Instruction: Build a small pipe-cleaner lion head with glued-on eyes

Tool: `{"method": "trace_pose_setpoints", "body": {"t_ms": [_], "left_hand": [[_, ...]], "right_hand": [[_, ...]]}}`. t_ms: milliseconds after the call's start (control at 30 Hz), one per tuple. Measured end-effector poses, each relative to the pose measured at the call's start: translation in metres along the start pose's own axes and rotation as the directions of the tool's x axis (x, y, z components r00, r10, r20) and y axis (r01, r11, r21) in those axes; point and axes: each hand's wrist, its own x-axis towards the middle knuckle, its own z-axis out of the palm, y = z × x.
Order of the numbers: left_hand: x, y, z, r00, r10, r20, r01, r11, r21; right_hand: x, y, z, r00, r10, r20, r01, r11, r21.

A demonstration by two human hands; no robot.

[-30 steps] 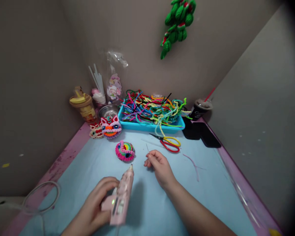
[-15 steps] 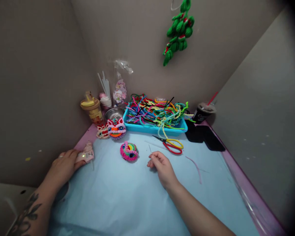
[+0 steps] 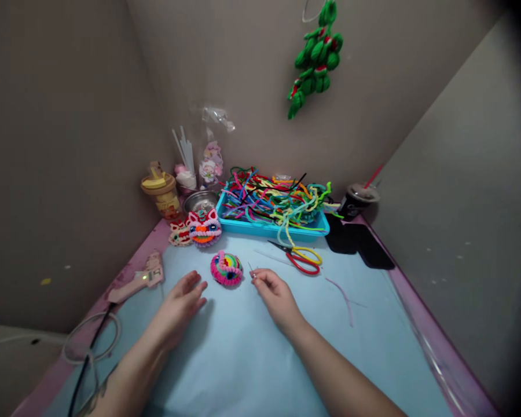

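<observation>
My right hand (image 3: 275, 295) is closed in a pinch on a thin wire-like piece (image 3: 250, 268) whose tip sticks up from the fingertips; its exact kind is too small to make out. Just left of it on the blue sheet lies a round pink and rainbow pipe-cleaner piece (image 3: 226, 269). My left hand (image 3: 184, 298) hovers with fingers apart and holds nothing, to the left of that round piece. A pink glue gun (image 3: 141, 281) with a lit spot rests on the table's left side, apart from my left hand.
A blue tray (image 3: 273, 227) heaped with pipe cleaners stands at the back. Scissors (image 3: 304, 260) with red and yellow handles lie before it. Two lion-head pieces (image 3: 205, 227), cups (image 3: 162, 194), black pads (image 3: 371, 246) and a purple pipe cleaner (image 3: 342, 298) are around. Cables (image 3: 91, 341) lie at left.
My left hand has let go of the glue gun and moved right, toward the round piece. My right hand has shifted slightly left with the thin piece.
</observation>
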Motion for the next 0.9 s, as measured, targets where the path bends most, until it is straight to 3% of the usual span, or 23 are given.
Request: {"method": "trace_pose_setpoints", "body": {"t_ms": [100,267,533,700,800,900], "left_hand": [[0.004,0.006,0.013,0.992,-0.121,-0.03,0.114,0.976,-0.187],[0.014,0.014,0.023,0.983,-0.178,0.048,0.184,0.939,-0.291],[0.029,0.008,0.036,0.946,-0.115,0.304,0.199,0.944,-0.262],[0.035,0.007,0.05,0.954,-0.125,0.271,0.185,0.96,-0.211],[0.04,0.01,0.058,0.959,-0.15,0.241,0.211,0.945,-0.252],[0.041,0.012,0.068,0.941,-0.172,0.292,0.272,0.898,-0.345]], "right_hand": [[0.005,0.001,0.006,0.998,0.022,0.058,-0.024,0.999,0.028],[0.011,0.007,0.01,0.991,0.035,0.126,-0.049,0.993,0.107],[0.014,0.005,0.005,0.996,0.08,0.049,-0.089,0.969,0.232],[0.013,0.008,0.004,0.995,0.08,0.053,-0.093,0.945,0.315],[0.011,0.005,-0.004,0.997,0.068,-0.042,-0.057,0.97,0.236],[0.008,-0.008,-0.02,0.979,0.008,-0.202,-0.005,1.0,0.016]]}}
